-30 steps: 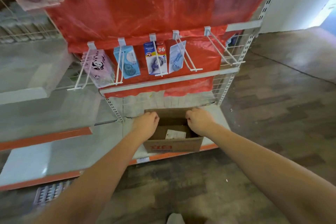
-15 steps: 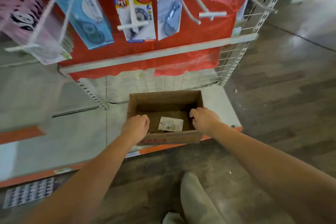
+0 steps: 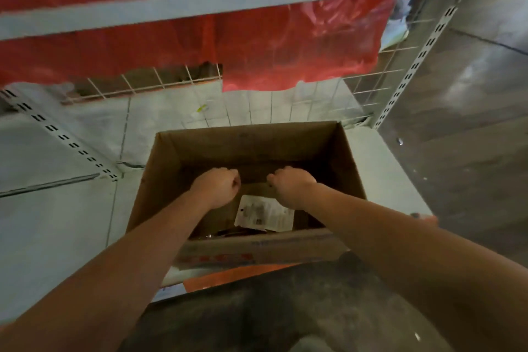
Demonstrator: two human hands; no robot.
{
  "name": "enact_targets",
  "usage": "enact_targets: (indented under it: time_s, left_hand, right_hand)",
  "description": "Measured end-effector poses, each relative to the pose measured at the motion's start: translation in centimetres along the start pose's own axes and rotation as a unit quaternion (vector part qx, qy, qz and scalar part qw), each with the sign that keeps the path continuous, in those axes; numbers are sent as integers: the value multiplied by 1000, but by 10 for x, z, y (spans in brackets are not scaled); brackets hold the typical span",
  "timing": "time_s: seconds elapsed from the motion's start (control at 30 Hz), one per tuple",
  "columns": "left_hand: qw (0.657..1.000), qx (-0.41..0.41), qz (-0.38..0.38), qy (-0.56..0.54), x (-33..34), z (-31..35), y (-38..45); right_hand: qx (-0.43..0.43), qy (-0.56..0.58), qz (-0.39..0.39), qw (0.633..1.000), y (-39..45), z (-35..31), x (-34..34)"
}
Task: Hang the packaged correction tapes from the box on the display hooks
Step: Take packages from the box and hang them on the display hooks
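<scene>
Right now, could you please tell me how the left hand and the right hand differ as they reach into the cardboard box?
The left hand sits over the box's left-centre, clear of the white packet; the right hand hangs directly above that packet's upper edge. The left hand's knuckles face right, the right hand's face left. Both are inside the cardboard box with fingers curled, and neither visibly holds anything.

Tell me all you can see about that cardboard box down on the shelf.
The cardboard box is brown, plain corrugated board, open at the top, with red print on its near outer wall. It sits upright on the pale bottom shelf, below the red sheet. Inside lies a white packaged card, face down, and something dark near the front. The left hand and right hand reach inside, fingers curled.
</scene>
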State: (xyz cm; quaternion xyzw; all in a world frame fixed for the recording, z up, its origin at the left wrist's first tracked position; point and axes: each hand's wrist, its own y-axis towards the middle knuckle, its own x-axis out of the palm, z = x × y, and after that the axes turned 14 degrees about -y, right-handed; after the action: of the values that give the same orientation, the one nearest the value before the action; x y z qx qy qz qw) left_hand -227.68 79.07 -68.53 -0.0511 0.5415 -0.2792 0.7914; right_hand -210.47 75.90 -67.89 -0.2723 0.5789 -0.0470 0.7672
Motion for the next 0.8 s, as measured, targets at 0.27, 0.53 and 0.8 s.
enact_targets:
  time_s: [0.27,0.53,0.8]
  left_hand:
    - [991,-39,-115,55,42,-37,77]
    - [982,-48,-148,109,59,-50,95]
    - [949,-126,-287,49,87,-60,68]
  right_hand:
    - [-89,-50,-83,991,88,-10,50]
    - [-119,-143,-39,982,115,-16,77]
    - [-58,-84,-31,994,105,-23,111]
